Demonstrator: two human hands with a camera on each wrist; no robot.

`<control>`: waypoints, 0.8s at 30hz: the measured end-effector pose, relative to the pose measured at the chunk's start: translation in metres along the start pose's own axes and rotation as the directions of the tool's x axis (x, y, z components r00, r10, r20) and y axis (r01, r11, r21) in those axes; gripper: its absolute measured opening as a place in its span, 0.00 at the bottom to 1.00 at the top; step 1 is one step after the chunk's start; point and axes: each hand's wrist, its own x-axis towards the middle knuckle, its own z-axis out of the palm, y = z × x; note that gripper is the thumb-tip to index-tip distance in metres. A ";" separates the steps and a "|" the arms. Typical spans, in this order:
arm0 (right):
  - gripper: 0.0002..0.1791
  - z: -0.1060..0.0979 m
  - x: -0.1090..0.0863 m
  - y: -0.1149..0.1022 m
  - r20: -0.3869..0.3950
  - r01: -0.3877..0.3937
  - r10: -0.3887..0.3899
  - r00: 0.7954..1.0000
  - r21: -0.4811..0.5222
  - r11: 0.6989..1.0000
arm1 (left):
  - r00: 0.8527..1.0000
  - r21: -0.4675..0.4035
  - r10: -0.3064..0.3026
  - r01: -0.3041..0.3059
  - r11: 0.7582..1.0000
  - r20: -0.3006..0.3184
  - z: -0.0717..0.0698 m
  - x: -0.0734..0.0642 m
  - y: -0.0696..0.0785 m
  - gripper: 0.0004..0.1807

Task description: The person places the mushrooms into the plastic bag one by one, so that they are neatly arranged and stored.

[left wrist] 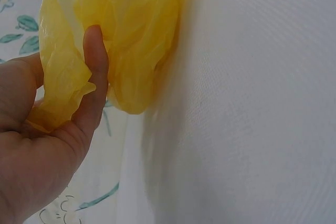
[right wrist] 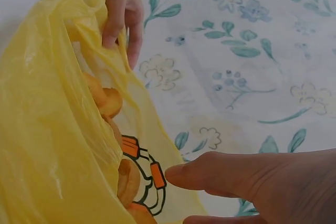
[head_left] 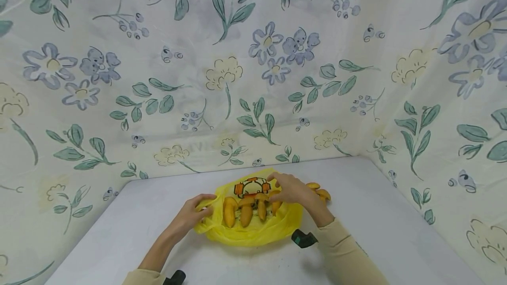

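Note:
A yellow plastic bag (head_left: 253,239) lies spread on the white table, with a cartoon print in orange and black on it. Several orange-brown mushrooms (head_left: 246,214) rest in a row in the bag's opening. At the bag's left side, my left hand (head_left: 190,214) holds its edge between thumb and fingers; the left wrist view shows the thin yellow plastic (left wrist: 131,40) there. My right hand (head_left: 292,189) is over the right end of the row, fingers extended. In the right wrist view its fingers reach the printed side, with no mushroom visibly gripped.
More mushrooms (head_left: 322,194) lie on the table (head_left: 380,214) just right of my right hand. A floral cloth (head_left: 237,113) hangs behind and along both sides of the table. Dark wrist devices (head_left: 303,239) show by both forearms.

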 end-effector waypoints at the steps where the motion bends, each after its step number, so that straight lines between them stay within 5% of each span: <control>1: 0.29 0.000 0.000 0.000 -0.003 -0.002 0.002 1.000 0.000 1.000 | 1.000 0.002 0.001 -0.001 1.000 0.000 0.000 0.000 0.000 0.23; 24: 0.28 -0.008 -0.008 0.012 -0.057 0.029 -0.029 0.998 -0.006 1.000 | 0.999 0.027 -0.029 0.030 0.999 -0.022 -0.001 0.003 -0.005 0.22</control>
